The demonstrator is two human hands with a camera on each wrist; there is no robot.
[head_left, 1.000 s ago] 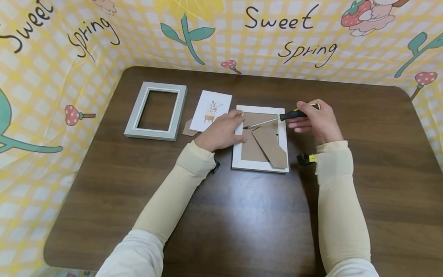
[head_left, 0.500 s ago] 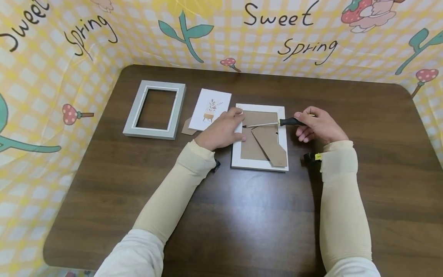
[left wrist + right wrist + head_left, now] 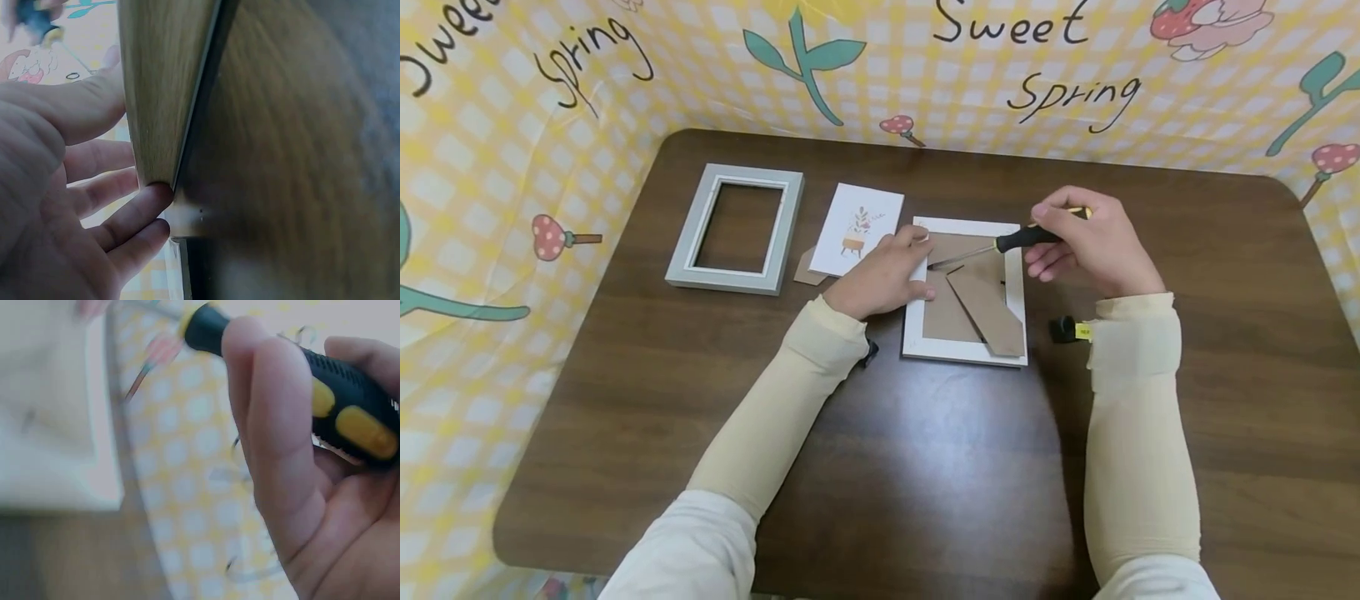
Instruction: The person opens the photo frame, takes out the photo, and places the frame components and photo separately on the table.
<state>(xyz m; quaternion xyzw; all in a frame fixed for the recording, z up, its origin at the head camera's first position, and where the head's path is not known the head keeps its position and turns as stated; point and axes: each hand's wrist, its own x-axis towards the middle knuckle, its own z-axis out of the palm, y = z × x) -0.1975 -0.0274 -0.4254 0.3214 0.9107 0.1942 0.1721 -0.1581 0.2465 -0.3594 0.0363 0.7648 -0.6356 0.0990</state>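
Note:
A white picture frame (image 3: 962,352) lies face down, showing its brown backing board (image 3: 951,321) and angled stand flap (image 3: 992,317). At its left edge my left hand (image 3: 880,273) grips the frame, thumb and fingertips against the border; the left wrist view shows the wood-grained side (image 3: 165,94) between them. My right hand (image 3: 1093,237) holds a black and yellow screwdriver (image 3: 1018,239) by the handle, thumb along it in the right wrist view. The screwdriver's shaft slants down to the left, its tip at the backing's left edge, close to the left hand.
A grey-blue empty frame (image 3: 685,233) lies at the far left of the brown table (image 3: 850,500). Beside it, a white card with a potted plant (image 3: 861,229) overlaps a brown board piece (image 3: 805,268). Yellow checked cloth (image 3: 715,100) stands behind the table.
My right hand dips slightly, then rises, so the screwdriver tilts more steeply now than half a second ago. The tip stays at the backing's left edge. The left hand keeps its place.

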